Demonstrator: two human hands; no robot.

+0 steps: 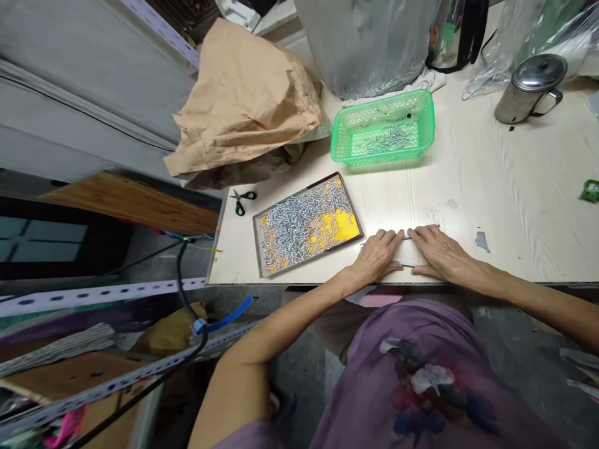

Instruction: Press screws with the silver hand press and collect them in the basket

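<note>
Both hands are at the table's front edge, fingers toward each other with a small gap between them. My left hand (377,254) presses down with bent fingers, the thumb nearer the edge. My right hand (435,252) mirrors it on the other side. Between them shows a thin metal strip (405,265), with a second short piece of metal at the fingertips; whether they join is hidden under the hands. Left of my left hand lies a shallow tray (309,257) with a yellow bottom, strewn with many small silvery metal pins (299,221).
A green plastic basket (388,159) with more small metal pieces stands behind the tray. Small scissors (241,202) lie at the left. Further back are brown paper (253,93), a large clear plastic bag (369,43), a kettle (452,37) and a metal lidded jug (519,93).
</note>
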